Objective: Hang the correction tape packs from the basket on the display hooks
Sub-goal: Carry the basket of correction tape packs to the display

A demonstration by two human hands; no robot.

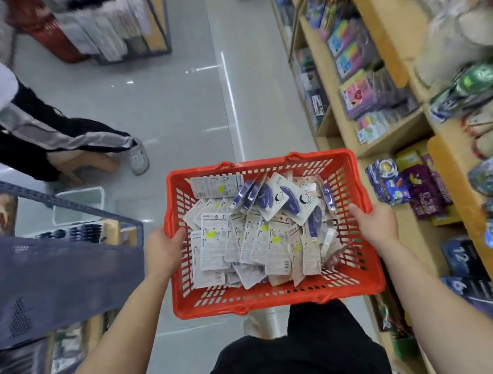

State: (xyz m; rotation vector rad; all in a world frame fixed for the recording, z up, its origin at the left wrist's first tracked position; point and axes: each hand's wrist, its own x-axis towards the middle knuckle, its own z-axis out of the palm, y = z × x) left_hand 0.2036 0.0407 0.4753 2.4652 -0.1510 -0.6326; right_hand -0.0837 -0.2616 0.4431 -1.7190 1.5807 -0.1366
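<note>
Here, a person is carrying a red slotted plastic basket [277,298], the left hand [163,249] and right hand [375,224] each curling its grip over a side rim. White carded correction tape packs [214,248] are lying heaped between them, equally near either hand.

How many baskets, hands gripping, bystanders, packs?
basket: 1
hands gripping its rim: 2 (left hand, right hand)
bystander: 1
packs: piled in the basket, uncountable
Total counted: 4
</note>
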